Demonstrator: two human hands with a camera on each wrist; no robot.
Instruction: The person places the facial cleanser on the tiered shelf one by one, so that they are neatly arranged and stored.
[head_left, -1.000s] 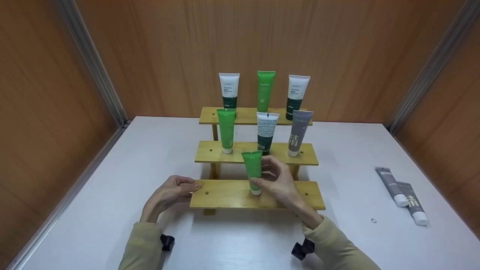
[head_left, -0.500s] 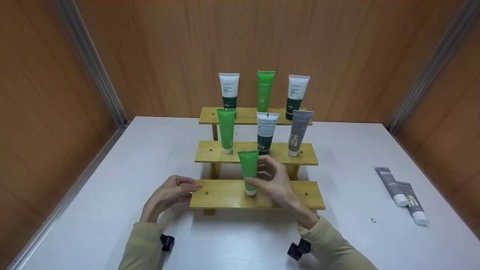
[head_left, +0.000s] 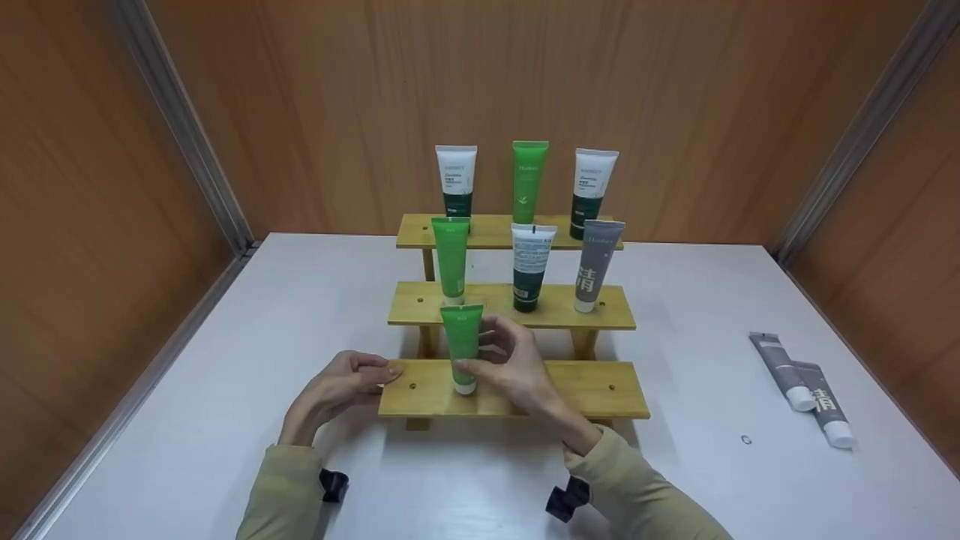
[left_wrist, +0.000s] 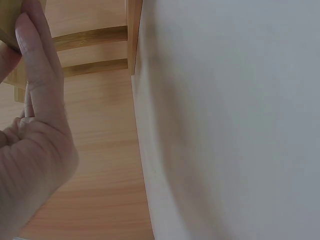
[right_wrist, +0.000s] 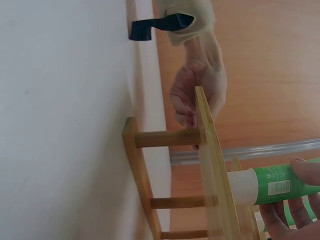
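My right hand (head_left: 514,371) holds a green squeeze tube (head_left: 463,334) by its lower part, thumb in front and fingers behind. The tube stands cap down over the bottom step of a wooden three-tier display stand (head_left: 585,390), left of the middle. Its white cap (right_wrist: 242,187) meets the board or is very close to it in the right wrist view. At the left end of that same step, my left hand (head_left: 346,386) pinches the board, thumb on top and fingers below. In the left wrist view the fingers (left_wrist: 42,75) lie against the board's underside.
The middle step bears a green tube (head_left: 450,259), a white-and-dark-green tube (head_left: 531,262) and a grey tube (head_left: 598,259). Behind stand a green tube (head_left: 529,180) and two white-and-dark-green ones. Two grey tubes (head_left: 784,371) lie at right, near a small ring (head_left: 745,439). Wooden walls enclose the white table (head_left: 315,277).
My right hand has moved the green tube leftward along the bottom step, from about its middle to left of it. The left hand has stayed at the step's end.
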